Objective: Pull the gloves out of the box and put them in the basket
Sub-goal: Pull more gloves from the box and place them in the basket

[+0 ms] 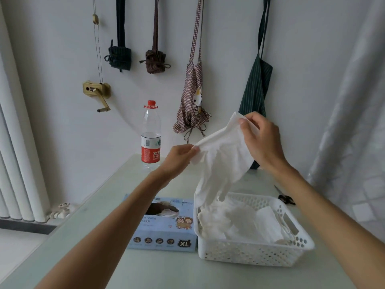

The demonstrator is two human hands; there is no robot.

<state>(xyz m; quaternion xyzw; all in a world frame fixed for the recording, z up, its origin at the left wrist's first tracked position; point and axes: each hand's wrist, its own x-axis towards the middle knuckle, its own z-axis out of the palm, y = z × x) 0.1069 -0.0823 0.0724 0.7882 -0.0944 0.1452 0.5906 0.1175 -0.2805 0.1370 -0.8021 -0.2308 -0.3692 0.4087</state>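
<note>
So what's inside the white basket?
The white basket holds a pile of white gloves. Another glove, held above by the left hand and right hand, dangles its fingers into it. The pile hides the basket's bottom.

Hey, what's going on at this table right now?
A person holds a white glove stretched between both hands, the left hand pinching one edge and the right hand the other, above a white basket that already holds gloves. The blue glove box sits open beside the basket.
</note>
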